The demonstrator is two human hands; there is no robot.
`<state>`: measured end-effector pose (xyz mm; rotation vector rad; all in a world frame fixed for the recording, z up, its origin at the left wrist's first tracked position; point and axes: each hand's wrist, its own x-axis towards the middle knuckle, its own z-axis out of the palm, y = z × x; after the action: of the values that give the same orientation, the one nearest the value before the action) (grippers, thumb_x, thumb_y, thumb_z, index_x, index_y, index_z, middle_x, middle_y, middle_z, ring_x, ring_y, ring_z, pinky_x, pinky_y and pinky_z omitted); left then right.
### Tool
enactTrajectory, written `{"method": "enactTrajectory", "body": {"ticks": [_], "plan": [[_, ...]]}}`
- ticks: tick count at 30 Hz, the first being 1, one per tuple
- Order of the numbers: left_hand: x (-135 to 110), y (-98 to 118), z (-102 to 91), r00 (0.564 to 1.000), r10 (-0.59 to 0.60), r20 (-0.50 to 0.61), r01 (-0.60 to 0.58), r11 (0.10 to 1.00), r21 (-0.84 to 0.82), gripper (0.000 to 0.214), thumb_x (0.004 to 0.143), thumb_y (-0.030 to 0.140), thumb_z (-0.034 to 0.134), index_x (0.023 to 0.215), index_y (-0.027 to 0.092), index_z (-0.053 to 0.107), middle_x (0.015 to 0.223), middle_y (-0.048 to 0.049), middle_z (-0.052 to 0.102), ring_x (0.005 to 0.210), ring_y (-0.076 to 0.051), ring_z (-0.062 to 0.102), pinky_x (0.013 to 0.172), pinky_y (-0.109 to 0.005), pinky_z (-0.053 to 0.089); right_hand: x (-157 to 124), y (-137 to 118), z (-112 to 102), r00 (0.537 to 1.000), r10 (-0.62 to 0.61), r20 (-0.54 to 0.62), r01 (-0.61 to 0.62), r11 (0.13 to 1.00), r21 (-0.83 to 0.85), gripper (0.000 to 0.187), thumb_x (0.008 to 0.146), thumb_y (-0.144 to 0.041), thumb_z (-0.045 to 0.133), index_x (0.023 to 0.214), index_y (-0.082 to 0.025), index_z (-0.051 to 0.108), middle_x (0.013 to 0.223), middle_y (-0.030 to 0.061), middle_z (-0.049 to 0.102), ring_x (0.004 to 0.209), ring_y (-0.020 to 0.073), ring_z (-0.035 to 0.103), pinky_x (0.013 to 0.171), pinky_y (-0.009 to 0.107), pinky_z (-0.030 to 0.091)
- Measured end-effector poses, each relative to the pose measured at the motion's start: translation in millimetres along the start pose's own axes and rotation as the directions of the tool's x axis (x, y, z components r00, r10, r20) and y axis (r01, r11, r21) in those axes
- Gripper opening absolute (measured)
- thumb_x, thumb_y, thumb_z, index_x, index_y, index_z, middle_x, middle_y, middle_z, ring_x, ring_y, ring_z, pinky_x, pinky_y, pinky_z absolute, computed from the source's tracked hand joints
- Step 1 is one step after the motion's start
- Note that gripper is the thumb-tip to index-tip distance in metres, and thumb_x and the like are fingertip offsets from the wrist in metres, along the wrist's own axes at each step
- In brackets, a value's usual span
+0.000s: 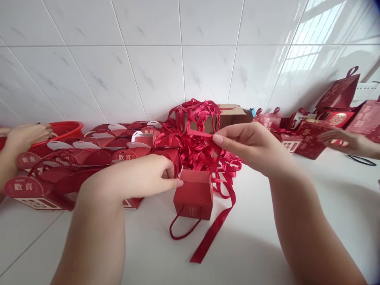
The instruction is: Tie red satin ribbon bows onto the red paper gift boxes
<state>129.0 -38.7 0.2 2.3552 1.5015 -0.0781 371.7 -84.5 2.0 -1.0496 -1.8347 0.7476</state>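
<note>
A small red gift box (194, 196) with a red cord handle stands on the white tiled floor in front of me. My left hand (139, 176) is closed, its fingertips pinching the box's top left edge. My right hand (252, 146) is raised above and right of the box, pinching a red ribbon (215, 225) that trails down past the box onto the floor. Behind the box lies a tangled heap of red ribbons (197, 126).
Rows of folded red gift boxes (89, 158) lie at the left by a red basin (67, 128). Another person's hand (25, 136) rests at the far left, another hand (346, 140) at the right among red gift bags (341, 95). A cardboard box (233, 114) stands against the tiled wall.
</note>
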Motion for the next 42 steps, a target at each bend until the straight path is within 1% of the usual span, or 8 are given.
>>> {"method": "enactTrajectory", "body": {"ticks": [3, 5, 9, 17, 21, 29, 35, 42], "plan": [[11.6, 3.1, -3.2, 0.980, 0.004, 0.198, -0.013, 0.999, 0.044, 0.037, 0.075, 0.057, 0.053, 0.066, 0.023, 0.065, 0.067, -0.0035, 0.068, 0.057, -0.019, 0.059, 0.047, -0.027, 0.035, 1.6, 2.7, 0.8, 0.996, 0.066, -0.055, -0.070, 0.995, -0.067, 0.038, 0.091, -0.041, 0.051, 0.061, -0.017, 0.047, 0.056, -0.0048, 0.030, 0.048, 0.0062, 0.022, 0.042, 0.023, 0.016], [14.8, 6.3, -6.3, 0.970, 0.048, 0.238, -0.057, 0.998, 0.031, 0.034, 0.077, 0.052, 0.052, 0.067, 0.023, 0.066, 0.071, -0.0035, 0.069, 0.060, -0.019, 0.059, 0.051, -0.028, 0.037, 3.3, 5.2, 1.9, 0.992, 0.129, -0.002, -0.129, 0.984, -0.120, 0.040, 0.091, -0.041, 0.049, 0.060, -0.018, 0.042, 0.057, -0.0046, 0.028, 0.048, 0.0069, 0.022, 0.043, 0.024, 0.017], [15.5, 6.6, -9.9, 0.978, 0.053, 0.201, -0.048, 0.998, -0.032, 0.032, 0.080, 0.048, 0.049, 0.067, 0.022, 0.064, 0.077, -0.0035, 0.071, 0.066, -0.019, 0.061, 0.056, -0.027, 0.040, 8.6, 12.0, 6.3, 0.959, 0.216, 0.181, -0.182, 0.965, -0.187, 0.041, 0.088, -0.042, 0.051, 0.058, -0.018, 0.040, 0.059, -0.0023, 0.036, 0.051, 0.0086, 0.030, 0.047, 0.025, 0.025], [25.0, -2.2, -8.0, 0.984, -0.016, 0.176, 0.026, 0.998, -0.055, 0.031, 0.081, 0.047, 0.049, 0.066, 0.021, 0.060, 0.078, -0.0040, 0.072, 0.072, -0.021, 0.064, 0.063, -0.029, 0.043, 20.9, 31.2, 23.9, 0.871, 0.341, 0.355, -0.304, 0.940, -0.156, 0.031, 0.084, -0.038, 0.052, 0.063, -0.017, 0.058, 0.077, 0.0049, 0.059, 0.064, 0.0136, 0.050, 0.058, 0.026, 0.038], [23.4, -1.6, -8.1, 0.983, 0.004, 0.181, 0.006, 0.999, -0.054, 0.034, 0.083, 0.047, 0.047, 0.069, 0.021, 0.064, 0.078, -0.0047, 0.072, 0.072, -0.021, 0.064, 0.064, -0.028, 0.044, 23.5, 39.9, 31.1, 0.859, 0.377, 0.346, -0.338, 0.926, -0.169, 0.026, 0.083, -0.033, 0.051, 0.063, -0.017, 0.055, 0.073, 0.0055, 0.057, 0.069, 0.0155, 0.051, 0.060, 0.026, 0.037], [24.8, -1.7, -7.4, 0.983, 0.009, 0.181, -0.002, 0.999, -0.038, 0.034, 0.083, 0.046, 0.045, 0.068, 0.021, 0.062, 0.083, -0.0045, 0.074, 0.073, -0.020, 0.065, 0.063, -0.028, 0.043, 25.1, 44.9, 37.4, 0.863, 0.378, 0.336, -0.353, 0.926, -0.137, 0.025, 0.080, -0.030, 0.050, 0.060, -0.017, 0.044, 0.068, -0.0001, 0.046, 0.057, 0.0098, 0.039, 0.054, 0.025, 0.033], [25.3, -2.4, -7.1, 0.984, -0.003, 0.176, 0.006, 1.000, -0.017, 0.034, 0.082, 0.048, 0.046, 0.069, 0.021, 0.062, 0.081, -0.0049, 0.074, 0.070, -0.020, 0.064, 0.061, -0.028, 0.043, 26.8, 41.0, 40.3, 0.863, 0.371, 0.342, -0.343, 0.929, -0.142, 0.023, 0.078, -0.025, 0.049, 0.058, -0.016, 0.045, 0.063, -0.0006, 0.044, 0.054, 0.0089, 0.036, 0.052, 0.025, 0.030], [24.8, 0.8, -4.2, 0.987, 0.010, 0.163, -0.005, 0.999, -0.032, 0.037, 0.082, 0.050, 0.045, 0.066, 0.021, 0.062, 0.076, -0.0056, 0.073, 0.065, -0.019, 0.062, 0.057, -0.028, 0.039, 28.3, 42.8, 46.1, 0.873, 0.375, 0.313, -0.352, 0.927, -0.130, 0.030, 0.079, -0.028, 0.051, 0.055, -0.018, 0.034, 0.058, -0.0033, 0.035, 0.050, 0.0075, 0.028, 0.048, 0.025, 0.025]]}}
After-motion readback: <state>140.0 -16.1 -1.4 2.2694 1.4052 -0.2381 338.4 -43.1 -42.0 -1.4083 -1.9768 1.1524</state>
